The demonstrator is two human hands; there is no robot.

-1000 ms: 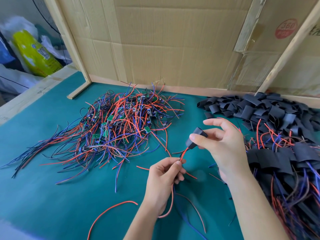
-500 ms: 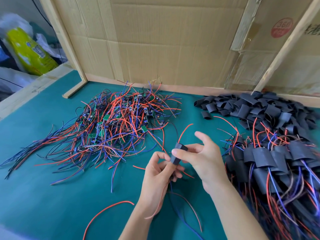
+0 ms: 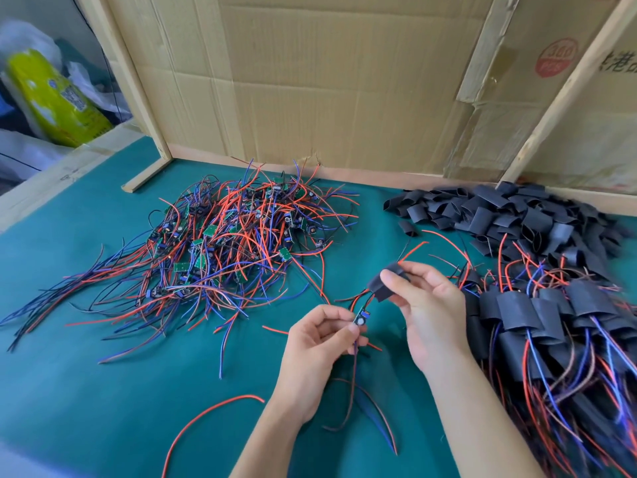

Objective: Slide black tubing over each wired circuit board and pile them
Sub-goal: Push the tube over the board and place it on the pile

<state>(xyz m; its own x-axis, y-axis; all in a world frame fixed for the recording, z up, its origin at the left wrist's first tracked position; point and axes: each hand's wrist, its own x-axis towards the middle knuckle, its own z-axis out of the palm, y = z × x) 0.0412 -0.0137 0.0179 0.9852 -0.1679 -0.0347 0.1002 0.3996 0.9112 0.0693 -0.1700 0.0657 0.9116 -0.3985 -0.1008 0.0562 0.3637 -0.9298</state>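
While the left hand (image 3: 322, 334) pinches a small green circuit board with red and dark wires (image 3: 361, 317) between thumb and curled fingers, the right hand (image 3: 425, 305) grips a short flattened piece of black tubing (image 3: 384, 282) between thumb and fingertips, just above and to the right of the board. Red and dark leads from the board's upper end run into the tubing's lower mouth, and a red wire end shows beyond its far side; the board itself is still bare, just outside the sleeve. The step in hand appears to be threading: the sleeve rides on the leads but has not yet covered the board. The next move likely calls for drawing the tubing down along the wires while the left hand steadies the board, keeping the sleeve's mouth open enough to pass the board's edges. Unsleeved boards lie in a tangled heap of red, blue and black wires (image 3: 220, 250) on the teal work mat (image 3: 103, 391) to the left; loose black sleeves (image 3: 499, 212) sit at the far right, and the finished pile of sleeved boards (image 3: 551, 326) lies near the right hand, where this piece should go.
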